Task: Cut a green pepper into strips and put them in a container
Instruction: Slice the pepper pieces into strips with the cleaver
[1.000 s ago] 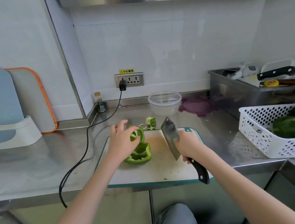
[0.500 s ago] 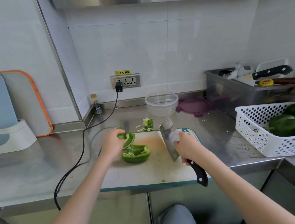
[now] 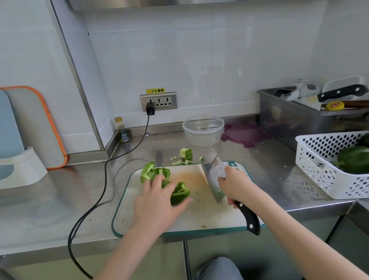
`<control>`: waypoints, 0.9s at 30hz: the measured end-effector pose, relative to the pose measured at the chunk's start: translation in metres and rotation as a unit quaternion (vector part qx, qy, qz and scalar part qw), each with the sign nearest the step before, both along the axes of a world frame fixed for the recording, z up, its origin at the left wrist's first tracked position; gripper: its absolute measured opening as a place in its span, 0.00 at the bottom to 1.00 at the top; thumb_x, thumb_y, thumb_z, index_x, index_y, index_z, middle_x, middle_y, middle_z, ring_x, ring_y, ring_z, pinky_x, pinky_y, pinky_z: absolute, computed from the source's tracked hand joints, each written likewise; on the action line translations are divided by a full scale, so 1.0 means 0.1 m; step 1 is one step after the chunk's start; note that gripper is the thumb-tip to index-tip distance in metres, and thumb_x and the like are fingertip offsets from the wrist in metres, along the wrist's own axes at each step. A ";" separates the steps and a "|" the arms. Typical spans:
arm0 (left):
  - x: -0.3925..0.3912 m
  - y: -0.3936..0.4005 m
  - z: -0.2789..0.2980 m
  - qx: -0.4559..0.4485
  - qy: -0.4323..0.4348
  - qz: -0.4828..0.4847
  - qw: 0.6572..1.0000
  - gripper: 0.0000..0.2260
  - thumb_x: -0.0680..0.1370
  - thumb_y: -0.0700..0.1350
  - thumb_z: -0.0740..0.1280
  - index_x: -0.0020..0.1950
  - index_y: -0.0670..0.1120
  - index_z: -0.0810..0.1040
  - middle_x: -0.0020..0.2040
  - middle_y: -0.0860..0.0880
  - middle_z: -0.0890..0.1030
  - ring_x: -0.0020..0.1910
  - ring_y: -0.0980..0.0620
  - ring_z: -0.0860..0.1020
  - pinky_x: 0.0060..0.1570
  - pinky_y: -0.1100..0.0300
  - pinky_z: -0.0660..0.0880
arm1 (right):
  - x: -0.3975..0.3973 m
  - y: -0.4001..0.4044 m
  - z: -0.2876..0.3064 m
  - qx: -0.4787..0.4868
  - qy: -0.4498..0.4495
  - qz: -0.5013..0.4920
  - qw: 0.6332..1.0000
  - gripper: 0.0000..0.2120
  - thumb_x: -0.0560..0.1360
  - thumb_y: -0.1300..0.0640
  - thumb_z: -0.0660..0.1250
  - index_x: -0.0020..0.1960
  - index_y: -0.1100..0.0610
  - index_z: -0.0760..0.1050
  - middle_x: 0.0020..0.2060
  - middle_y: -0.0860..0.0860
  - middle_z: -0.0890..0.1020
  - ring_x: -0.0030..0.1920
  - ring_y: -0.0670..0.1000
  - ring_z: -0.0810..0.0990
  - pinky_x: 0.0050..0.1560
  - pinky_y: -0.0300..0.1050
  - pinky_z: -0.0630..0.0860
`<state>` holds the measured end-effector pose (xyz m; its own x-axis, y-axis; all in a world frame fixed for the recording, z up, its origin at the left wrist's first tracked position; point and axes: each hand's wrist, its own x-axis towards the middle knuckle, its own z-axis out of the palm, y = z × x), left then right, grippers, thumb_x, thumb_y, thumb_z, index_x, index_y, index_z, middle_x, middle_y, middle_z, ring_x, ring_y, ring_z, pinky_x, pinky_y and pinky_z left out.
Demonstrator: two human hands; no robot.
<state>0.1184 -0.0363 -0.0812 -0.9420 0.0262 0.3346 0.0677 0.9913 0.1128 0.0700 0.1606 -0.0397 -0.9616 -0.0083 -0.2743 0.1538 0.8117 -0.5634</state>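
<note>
Two green pepper pieces lie on the white cutting board [image 3: 204, 219]. One piece [image 3: 153, 173] sits at the board's far left corner. The other pepper piece [image 3: 180, 193] is under the fingers of my left hand [image 3: 159, 202], which lies over it with fingers spread. My right hand [image 3: 236, 186] grips a cleaver [image 3: 213, 176] by its black handle, blade edge down on the board just right of that piece. The pepper core and scraps [image 3: 185, 155] lie behind the board. A clear round container [image 3: 203, 130] stands empty at the back.
A purple lid [image 3: 245, 134] lies beside the container. A white perforated basket [image 3: 320, 167] with whole green peppers stands at the right. A steel bin [image 3: 294, 118] holds another knife. A black cable [image 3: 101, 185] crosses the counter left of the board. A small bottle [image 3: 122, 131] stands near the wall.
My left hand set one pepper piece at the board's far left corner, then moved back onto the other piece. The cleaver stayed roughly in place.
</note>
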 end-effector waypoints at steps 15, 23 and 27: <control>-0.52 0.33 0.05 0.233 -0.117 -0.203 0.944 0.15 0.70 0.54 0.72 0.56 0.62 0.78 0.69 0.55 0.62 0.69 0.50 0.61 0.70 0.52 0.59 | 0.15 0.23 0.17 -0.070 0.129 -0.021 0.989 0.09 0.80 0.56 0.52 0.54 0.59 0.66 0.29 0.59 0.77 0.17 0.52 0.71 0.18 0.38 0.70; -0.61 0.44 -0.04 0.258 -0.110 -0.162 0.946 0.42 0.67 0.58 0.74 0.75 0.61 0.54 0.77 0.55 0.49 0.73 0.48 0.49 0.69 0.49 0.53 | 0.07 0.24 0.09 -0.010 0.110 -0.028 0.993 0.10 0.82 0.52 0.52 0.50 0.58 0.65 0.27 0.58 0.77 0.13 0.49 0.71 0.17 0.37 0.68; -0.67 0.44 -0.14 0.324 -0.126 -0.201 0.916 0.43 0.67 0.56 0.75 0.76 0.56 0.54 0.75 0.48 0.58 0.73 0.50 0.58 0.69 0.57 0.57 | 0.05 0.20 0.06 -0.012 0.098 -0.045 0.994 0.07 0.82 0.53 0.51 0.50 0.55 0.64 0.27 0.59 0.77 0.13 0.50 0.71 0.17 0.38 0.69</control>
